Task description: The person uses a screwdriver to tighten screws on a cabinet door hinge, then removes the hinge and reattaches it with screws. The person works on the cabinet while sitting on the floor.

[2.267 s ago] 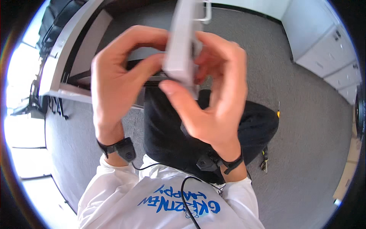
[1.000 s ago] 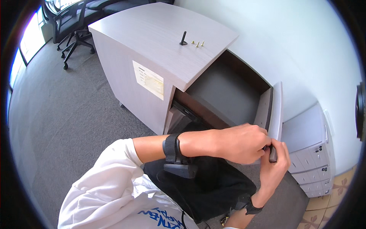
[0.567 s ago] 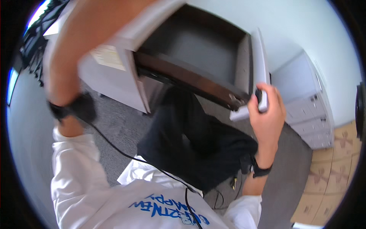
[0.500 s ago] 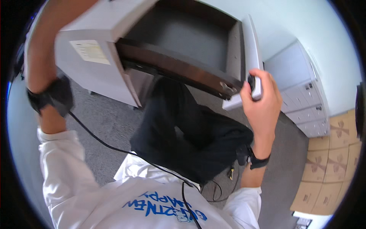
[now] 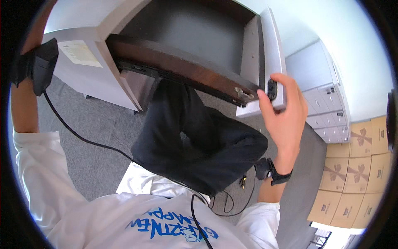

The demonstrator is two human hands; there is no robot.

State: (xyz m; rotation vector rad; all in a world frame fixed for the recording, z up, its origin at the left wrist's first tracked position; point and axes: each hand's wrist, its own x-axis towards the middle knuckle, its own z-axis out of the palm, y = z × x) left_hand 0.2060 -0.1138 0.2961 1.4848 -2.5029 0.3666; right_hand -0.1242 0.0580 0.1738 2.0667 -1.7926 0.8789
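My right hand point(image 5: 286, 116) is closed around a small black tool point(image 5: 272, 89), which it presses against the lower end of a grey side panel point(image 5: 271, 45). That panel stands on the right of an open grey desk unit with a dark inside point(image 5: 195, 37). A dark brown board edge point(image 5: 178, 68) runs below the opening, and a small metal fitting point(image 5: 240, 94) sits at its right end, just left of my fingers. My left forearm point(image 5: 23, 108), with a black wrist device point(image 5: 37, 64), reaches up at the left; the hand itself is out of the picture.
A grey drawer cabinet point(image 5: 323, 95) stands against the white wall on the right, with stacked cardboard boxes point(image 5: 356, 174) in front of it. A paper label point(image 5: 78, 54) is stuck on the desk's side. Black trousers point(image 5: 195, 141) and a black cable point(image 5: 83, 139) lie over grey carpet.
My left hand left the tool and its arm swung up over the desk top, out of view. My right hand kept the black tool at the panel's end. The view moved closer.
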